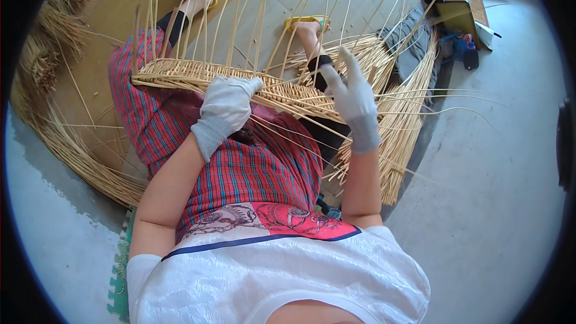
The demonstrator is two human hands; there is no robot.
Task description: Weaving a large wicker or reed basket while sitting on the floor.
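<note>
A half-woven wicker piece (180,73) lies across my lap, with long upright stakes rising from its far side. My left hand (228,103), in a white knit glove, is closed around its near edge, left of the middle. Near the right end, my right hand (353,99) is raised, also gloved. Its fingers point up and apart, slightly blurred, and no cane shows clearly in them. Loose weaver ends (294,135) trail from the woven edge below and between my hands.
A big bundle of canes (408,144) lies to the right, with more canes (90,168) curving along the left. Bunched stalks (45,54) stand at the far left. A blue bottle (470,54) and a yellowish box (459,21) are at the far right.
</note>
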